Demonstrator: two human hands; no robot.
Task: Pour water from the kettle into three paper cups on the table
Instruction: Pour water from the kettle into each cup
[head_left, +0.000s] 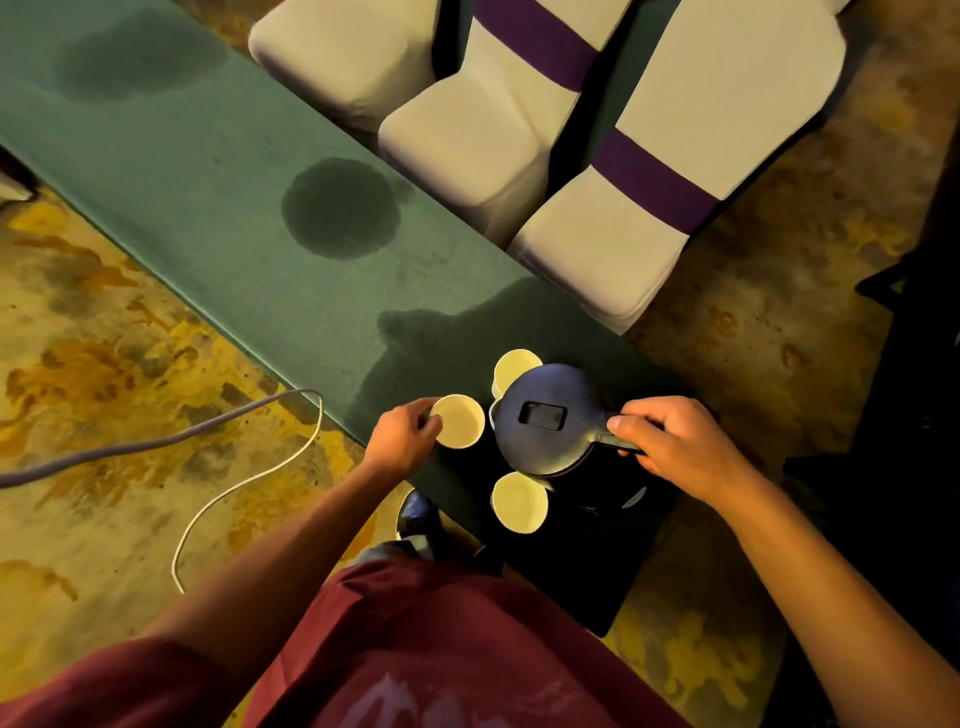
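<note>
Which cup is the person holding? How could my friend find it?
Find the long green table and follow it to the dark kettle at its near end. Three paper cups ring the kettle; pick the cup on its left, the only one the left hand grips.

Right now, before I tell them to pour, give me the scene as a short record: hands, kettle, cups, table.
left hand: holds the middle cup by its rim
right hand: grips the kettle handle
kettle: lid shut, seen from above, between the cups
far cup: partly hidden behind the kettle
near cup: at the table's near edge
water in cups: cannot tell
table: green cloth with dark wet patches
floor: white cable trailing left
</note>
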